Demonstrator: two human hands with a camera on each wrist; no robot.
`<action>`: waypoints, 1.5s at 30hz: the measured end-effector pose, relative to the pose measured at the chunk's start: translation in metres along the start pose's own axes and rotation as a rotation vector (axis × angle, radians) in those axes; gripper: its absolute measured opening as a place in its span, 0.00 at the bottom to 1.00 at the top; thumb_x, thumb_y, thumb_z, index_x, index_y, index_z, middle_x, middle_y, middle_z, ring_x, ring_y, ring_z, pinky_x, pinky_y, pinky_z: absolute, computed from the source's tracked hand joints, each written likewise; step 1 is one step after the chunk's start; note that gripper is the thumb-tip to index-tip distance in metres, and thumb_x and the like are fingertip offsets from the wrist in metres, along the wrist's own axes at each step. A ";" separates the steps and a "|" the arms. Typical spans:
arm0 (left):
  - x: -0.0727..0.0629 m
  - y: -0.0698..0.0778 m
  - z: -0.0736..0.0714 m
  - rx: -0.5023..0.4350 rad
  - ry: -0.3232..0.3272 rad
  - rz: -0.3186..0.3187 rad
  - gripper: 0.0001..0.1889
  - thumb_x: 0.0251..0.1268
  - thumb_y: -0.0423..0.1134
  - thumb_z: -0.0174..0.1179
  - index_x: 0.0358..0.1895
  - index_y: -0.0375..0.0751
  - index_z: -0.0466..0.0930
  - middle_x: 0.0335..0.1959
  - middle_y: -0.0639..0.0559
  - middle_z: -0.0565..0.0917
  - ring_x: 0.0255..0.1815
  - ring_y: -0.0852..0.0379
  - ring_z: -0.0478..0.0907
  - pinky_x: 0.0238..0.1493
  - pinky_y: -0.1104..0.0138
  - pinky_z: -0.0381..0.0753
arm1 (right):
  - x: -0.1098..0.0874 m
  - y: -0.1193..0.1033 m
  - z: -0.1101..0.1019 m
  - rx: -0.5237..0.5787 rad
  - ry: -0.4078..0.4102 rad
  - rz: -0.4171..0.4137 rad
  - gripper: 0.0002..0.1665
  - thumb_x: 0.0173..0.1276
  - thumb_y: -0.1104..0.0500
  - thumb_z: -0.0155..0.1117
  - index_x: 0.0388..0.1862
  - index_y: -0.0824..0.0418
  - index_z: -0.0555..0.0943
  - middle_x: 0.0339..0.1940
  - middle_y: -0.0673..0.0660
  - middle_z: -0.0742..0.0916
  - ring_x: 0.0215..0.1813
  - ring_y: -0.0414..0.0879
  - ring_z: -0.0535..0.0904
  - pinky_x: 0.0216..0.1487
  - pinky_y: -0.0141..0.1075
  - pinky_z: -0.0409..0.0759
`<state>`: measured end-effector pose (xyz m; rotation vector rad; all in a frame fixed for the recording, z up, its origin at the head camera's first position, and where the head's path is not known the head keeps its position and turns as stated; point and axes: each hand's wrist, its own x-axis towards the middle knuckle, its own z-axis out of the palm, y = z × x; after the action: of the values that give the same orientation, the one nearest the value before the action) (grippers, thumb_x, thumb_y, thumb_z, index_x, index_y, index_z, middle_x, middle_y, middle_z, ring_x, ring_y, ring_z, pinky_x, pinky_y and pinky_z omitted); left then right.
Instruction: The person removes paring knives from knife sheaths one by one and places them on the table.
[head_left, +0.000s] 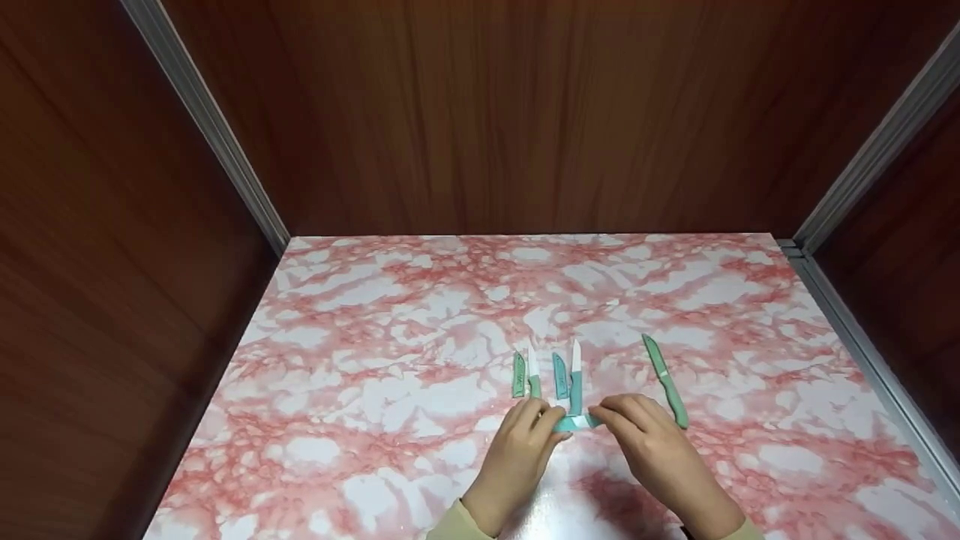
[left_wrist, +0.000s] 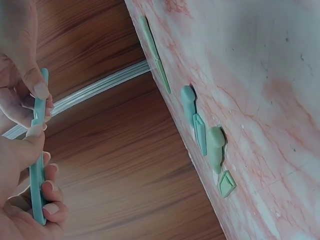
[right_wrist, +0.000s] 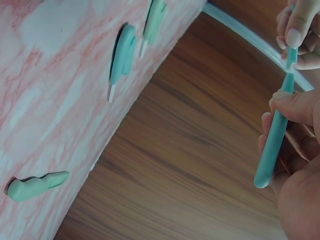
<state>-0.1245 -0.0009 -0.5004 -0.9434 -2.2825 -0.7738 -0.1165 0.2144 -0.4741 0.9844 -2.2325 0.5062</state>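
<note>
In front of me, both hands hold a teal paring knife [head_left: 565, 424] crosswise just above the table. My right hand [head_left: 651, 444] grips the rounded handle [right_wrist: 272, 150] between thumb and fingers. At the other end, my left hand [head_left: 517, 444] grips a teal part [left_wrist: 37, 190] that looks like the blade sheath. A short pale strip shows between the two hands. Just beyond them lie a teal-blue knife [head_left: 576, 382] with bare white blade, its blue sheath [head_left: 560, 376], a green knife [head_left: 534, 375] with bare blade, and its green sheath [head_left: 519, 375].
Right of my right hand lies another green knife [head_left: 666, 382] with its blade covered. The table [head_left: 360, 322] has a red and white marbled top. Brown wood-grain panels [head_left: 480, 120] with metal edge strips [head_left: 225, 135] stand at the back and sides.
</note>
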 end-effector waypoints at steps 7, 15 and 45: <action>0.000 0.001 0.000 -0.004 -0.010 -0.011 0.13 0.67 0.41 0.57 0.50 0.39 0.78 0.41 0.54 0.72 0.41 0.61 0.71 0.47 0.77 0.71 | -0.001 0.000 0.000 -0.010 -0.007 -0.003 0.26 0.81 0.54 0.34 0.49 0.62 0.83 0.45 0.51 0.81 0.46 0.45 0.76 0.50 0.31 0.74; -0.001 0.000 0.000 -0.009 -0.013 -0.011 0.13 0.67 0.42 0.57 0.51 0.40 0.78 0.42 0.54 0.72 0.43 0.61 0.72 0.48 0.75 0.72 | -0.001 0.000 -0.001 -0.022 -0.013 -0.002 0.27 0.81 0.54 0.34 0.48 0.62 0.83 0.46 0.51 0.81 0.46 0.45 0.77 0.50 0.31 0.74; -0.002 0.000 0.000 -0.061 -0.029 -0.034 0.13 0.67 0.41 0.58 0.50 0.39 0.77 0.41 0.55 0.72 0.41 0.62 0.70 0.46 0.77 0.71 | -0.002 0.002 -0.002 -0.004 -0.010 0.004 0.26 0.81 0.53 0.34 0.49 0.60 0.83 0.46 0.51 0.81 0.46 0.45 0.77 0.50 0.31 0.73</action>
<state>-0.1232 -0.0021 -0.5020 -0.9514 -2.3168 -0.8540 -0.1162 0.2185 -0.4740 0.9826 -2.2439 0.4990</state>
